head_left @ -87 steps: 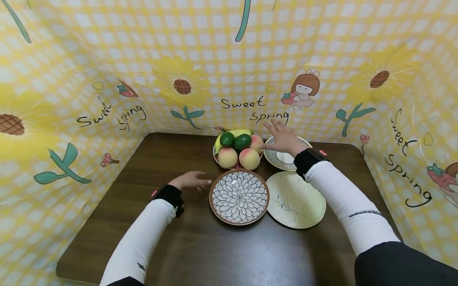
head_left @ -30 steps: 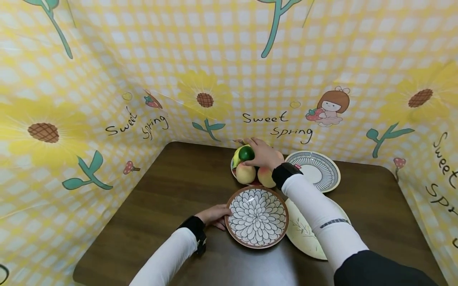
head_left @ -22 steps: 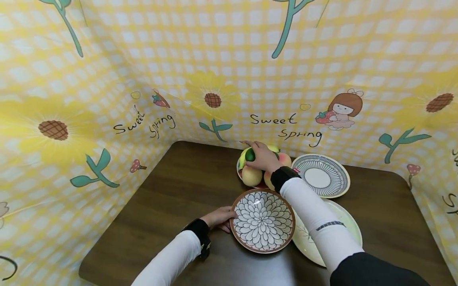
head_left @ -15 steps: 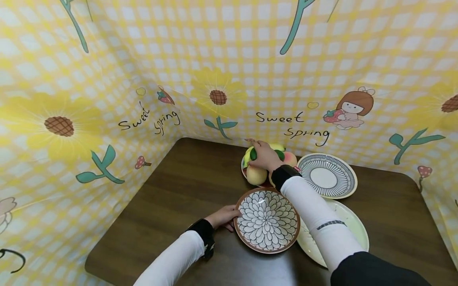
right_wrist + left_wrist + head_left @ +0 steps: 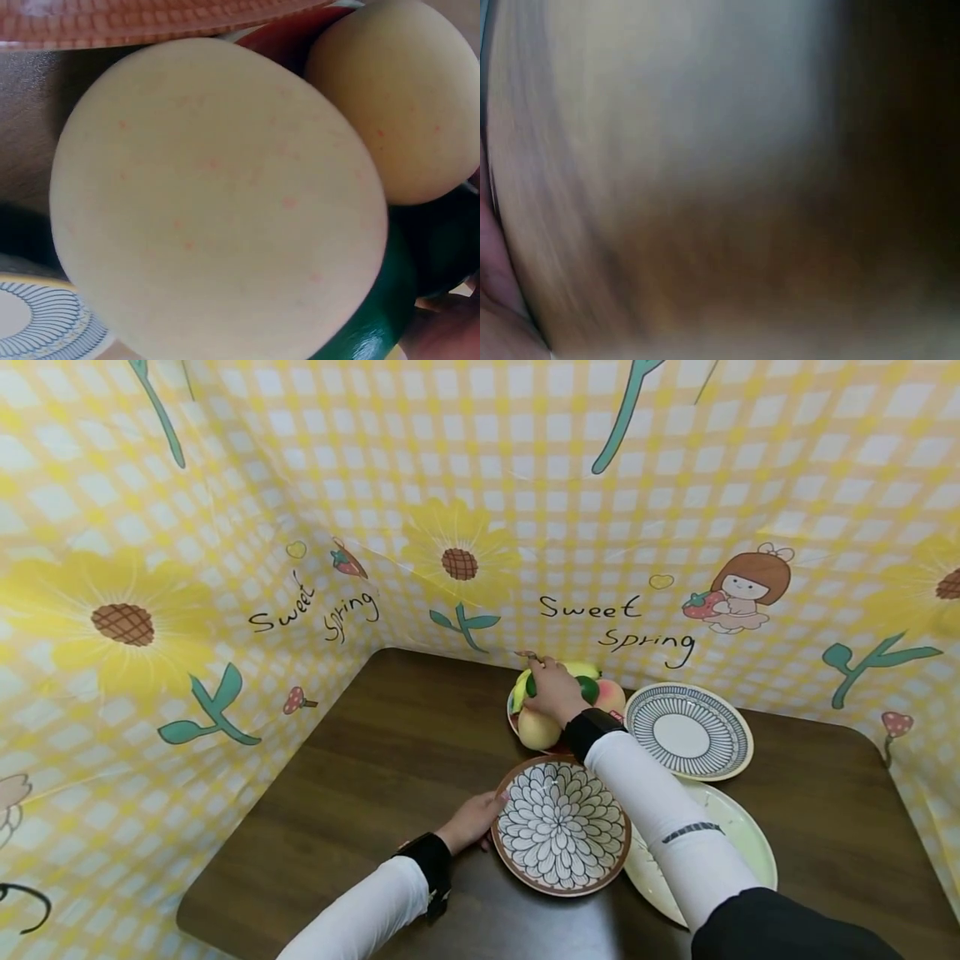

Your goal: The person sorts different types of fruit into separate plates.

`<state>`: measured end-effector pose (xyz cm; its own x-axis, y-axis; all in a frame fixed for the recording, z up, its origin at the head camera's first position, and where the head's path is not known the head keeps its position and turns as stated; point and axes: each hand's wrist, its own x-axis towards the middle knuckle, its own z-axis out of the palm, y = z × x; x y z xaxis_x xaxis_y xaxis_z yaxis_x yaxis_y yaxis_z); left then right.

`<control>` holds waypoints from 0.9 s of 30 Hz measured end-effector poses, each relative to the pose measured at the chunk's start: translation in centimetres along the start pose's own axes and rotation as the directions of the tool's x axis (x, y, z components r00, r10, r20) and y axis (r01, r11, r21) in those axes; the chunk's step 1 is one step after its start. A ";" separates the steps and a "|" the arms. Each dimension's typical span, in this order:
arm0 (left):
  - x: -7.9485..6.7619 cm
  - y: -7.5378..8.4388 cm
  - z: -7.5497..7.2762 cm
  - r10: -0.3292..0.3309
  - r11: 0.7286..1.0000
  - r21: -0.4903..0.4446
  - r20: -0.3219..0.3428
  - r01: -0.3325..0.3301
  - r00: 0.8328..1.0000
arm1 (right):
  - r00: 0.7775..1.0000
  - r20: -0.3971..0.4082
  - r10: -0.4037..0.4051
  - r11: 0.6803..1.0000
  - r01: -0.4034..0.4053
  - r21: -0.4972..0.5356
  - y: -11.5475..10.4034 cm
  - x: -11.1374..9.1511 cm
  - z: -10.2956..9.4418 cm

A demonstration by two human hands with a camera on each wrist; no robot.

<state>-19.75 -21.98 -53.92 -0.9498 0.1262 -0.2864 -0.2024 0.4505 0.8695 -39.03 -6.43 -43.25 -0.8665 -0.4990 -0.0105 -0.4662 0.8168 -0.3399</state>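
Observation:
My left hand (image 5: 474, 820) holds the left rim of a round brown-edged bowl with a petal pattern (image 5: 564, 827), thumb over the edge. In the blurred left wrist view, that hand's skin (image 5: 499, 281) shows at the left border. Above a fruit plate (image 5: 513, 721), my right hand (image 5: 555, 692) curls its fingers around a dark green oval fruit (image 5: 532, 685), partly hidden by the hand. Around it lie a second green fruit (image 5: 588, 689), a banana (image 5: 581, 669) and peaches, one pale peach (image 5: 537, 729) in front. A peach (image 5: 217, 195) fills much of the right wrist view.
A striped plate (image 5: 688, 731) stands right of the fruit. Nearer, a pale green plate (image 5: 738, 835) lies beside the bowl, partly under my right forearm. Checked yellow cloth (image 5: 480, 460) hangs behind the brown table (image 5: 337, 793).
My right hand has gone from above the striped plate to the fruit and closed around a green one. My left hand has come in and taken the bowl's rim. The view has shifted.

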 end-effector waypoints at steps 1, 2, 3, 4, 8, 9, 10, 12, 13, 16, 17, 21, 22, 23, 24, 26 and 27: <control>-0.1 -0.1 0.1 0.010 1.000 0.001 -0.005 -0.010 1.000 | 1.000 0.000 -0.002 1.000 0.002 -0.012 -0.2 -0.1 0.1; -0.2 -0.1 0.2 0.013 1.000 0.001 -0.011 -0.013 1.000 | 1.000 -0.003 -0.004 1.000 0.004 -0.022 -0.4 -0.1 0.2; -0.3 -0.1 0.3 0.015 1.000 0.000 -0.015 -0.015 1.000 | 1.000 -0.005 -0.003 0.999 0.003 -0.032 -0.5 -0.2 0.2; -0.3 -0.1 0.3 0.014 1.000 -0.002 -0.020 -0.014 1.000 | 1.000 -0.006 -0.002 0.999 0.001 -0.045 -0.7 -0.3 0.3; -0.5 0.2 0.4 0.004 1.000 0.017 -0.051 -0.003 0.999 | 1.000 -0.020 0.017 0.996 -0.019 -0.082 -1.2 -0.2 0.5; -0.5 0.3 0.5 -0.002 1.000 0.026 -0.061 0.003 0.998 | 0.999 -0.021 0.024 0.996 -0.026 -0.087 -1.3 -0.2 0.5; -0.5 0.5 0.6 -0.005 0.999 0.043 -0.073 0.008 0.997 | 0.999 -0.022 0.029 0.995 -0.031 -0.090 -1.4 -0.1 0.5; -0.5 0.9 0.8 -0.015 0.996 0.082 -0.102 0.024 0.995 | 0.999 -0.022 0.038 0.995 -0.040 -0.090 -1.4 -0.1 0.4; -0.6 1.1 1.0 -0.025 0.995 0.097 -0.116 0.037 0.993 | 0.999 -0.021 0.040 0.995 -0.042 -0.091 -1.4 -0.1 0.5; -0.7 1.5 1.6 -0.039 0.981 0.181 -0.163 0.069 0.986 | 0.999 -0.023 0.037 0.995 -0.039 -0.096 -1.3 -0.3 0.6; -0.7 1.6 1.8 -0.044 0.976 0.204 -0.179 0.081 0.983 | 0.999 -0.026 0.033 0.995 -0.035 -0.096 -1.3 -0.4 0.6; -0.6 1.8 2.2 -0.052 0.951 0.286 -0.223 0.116 0.973 | 0.998 -0.056 0.005 0.997 -0.010 -0.077 -1.1 -0.4 0.8; -0.5 1.8 2.2 -0.049 0.947 0.298 -0.233 0.120 0.971 | 0.998 -0.065 -0.003 0.998 -0.001 -0.065 -1.1 -0.4 0.8; -0.5 1.8 2.2 -0.048 0.944 0.308 -0.240 0.123 0.970 | 0.997 -0.074 -0.012 0.999 0.008 -0.051 -1.1 -0.3 0.8; -0.4 1.8 2.1 -0.050 0.941 0.313 -0.245 0.128 0.968 | 0.997 -0.081 -0.018 0.999 0.015 -0.038 -1.2 -0.3 0.7; -0.4 1.8 2.0 -0.052 0.937 0.321 -0.259 0.136 0.965 | 0.995 -0.097 -0.031 0.999 0.029 -0.015 -1.3 -0.3 0.4; -0.4 1.9 1.9 -0.051 0.936 0.324 -0.265 0.139 0.963 | 0.994 -0.106 -0.036 0.999 0.036 -0.003 -1.4 -0.3 0.3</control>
<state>-19.34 -19.50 -52.95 -0.9674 -0.1355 -0.2139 -0.2439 0.7255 0.6436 -38.05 -7.54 -43.02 -0.8633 -0.4944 0.1013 -0.4974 0.7995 -0.3368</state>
